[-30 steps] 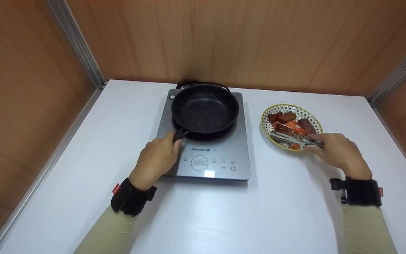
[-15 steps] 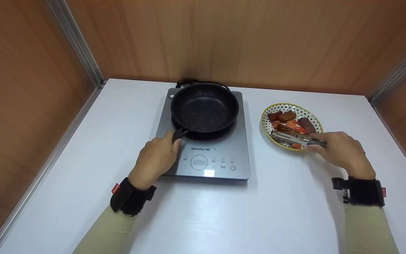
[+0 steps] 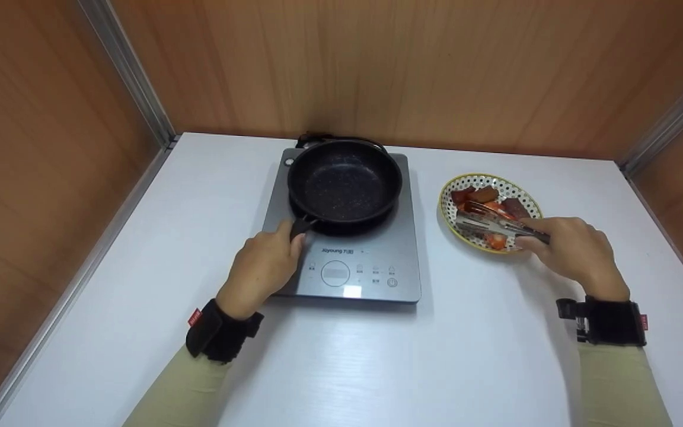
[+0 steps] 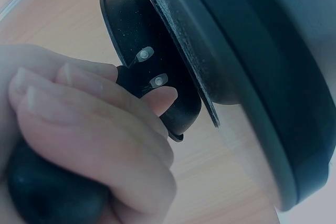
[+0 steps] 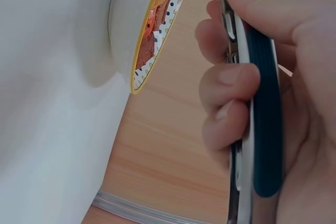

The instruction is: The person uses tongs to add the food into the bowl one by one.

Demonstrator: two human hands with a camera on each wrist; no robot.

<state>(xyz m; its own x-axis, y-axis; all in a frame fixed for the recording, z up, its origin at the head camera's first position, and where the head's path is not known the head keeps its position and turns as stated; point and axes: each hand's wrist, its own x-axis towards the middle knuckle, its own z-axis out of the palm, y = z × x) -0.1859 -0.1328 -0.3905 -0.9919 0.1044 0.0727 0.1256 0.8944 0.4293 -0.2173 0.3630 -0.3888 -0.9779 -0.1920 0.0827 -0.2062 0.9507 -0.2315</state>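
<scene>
In the head view, my left hand [image 3: 261, 267] grips the black handle [image 3: 301, 228] of a dark frying pan [image 3: 344, 190], which sits on a grey induction cooker [image 3: 380, 261]. The left wrist view shows the curled fingers [image 4: 94, 129] close round that handle. To the right, my right hand [image 3: 575, 252] holds metal tongs [image 3: 487, 225] with dark handle grips [image 5: 266, 114]. Their arms stand apart over a yellow-rimmed dotted plate [image 3: 516, 191], tips among the food. On the plate lie brown pieces [image 3: 484, 196], a dark reddish piece [image 3: 515, 207] and orange-red pieces [image 3: 495, 241]. The tongs cover part of the food.
The cooker and plate stand on a white table [image 3: 341, 362]. A wood-grain panel [image 3: 436, 71] rises behind its back edge, with more panels at both sides. A black cord [image 3: 312, 140] shows behind the cooker.
The tongs' tips have shifted slightly toward the back of the plate, and the orange-red piece near its front shows more. The left hand and pan have stayed in place.
</scene>
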